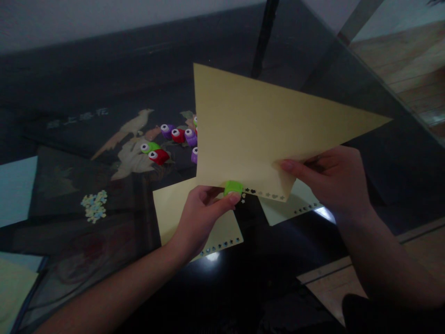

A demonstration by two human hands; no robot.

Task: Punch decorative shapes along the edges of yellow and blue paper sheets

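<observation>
Left hand (200,215): clamps green punch (232,187) on yellow sheet (264,134).
Right hand (328,181): pinches sheet corner.
Progress: holes rightward punched; edge left of punch unpunched.

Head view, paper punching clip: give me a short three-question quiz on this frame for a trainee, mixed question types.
1. Multiple choice: what does the left hand press onto the bottom edge of the raised yellow sheet?
A. a green punch
B. a red punch
C. scissors

2. True or false: the right hand pinches the yellow sheet near its lower right corner.

3. Short answer: what runs along the sheet's bottom edge between the green punch and the right hand?

Key
1. A
2. True
3. A row of small punched holes. Similar rows mark the two sheets lying on the dark table; spare punches sit farther back.
</observation>
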